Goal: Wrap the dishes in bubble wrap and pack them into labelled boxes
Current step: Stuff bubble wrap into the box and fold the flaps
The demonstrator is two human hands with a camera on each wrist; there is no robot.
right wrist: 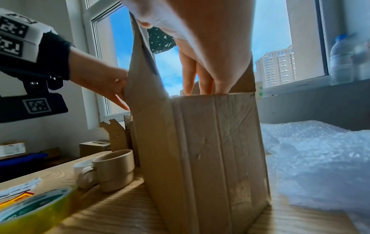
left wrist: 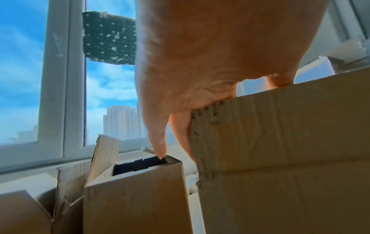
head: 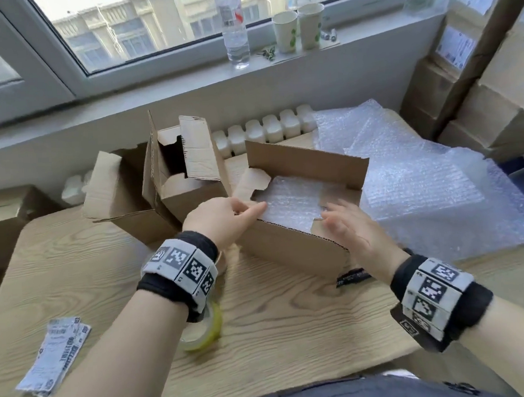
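Head view: the left hand pinched a side flap of the open box mid-table; the right hand, fingers straight, pressed the bubble-wrapped bundle inside. Right wrist view: an unwrapped mug stood left of the box, probably fragile; best lifted by its body.

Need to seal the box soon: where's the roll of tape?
In the head view, the tape roll lies on the wooden table under the left wrist, near the mug.

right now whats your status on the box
Left hand pinching bubble wrap at box rim. Right hand open on near edge. Mug unwrapped beside box.
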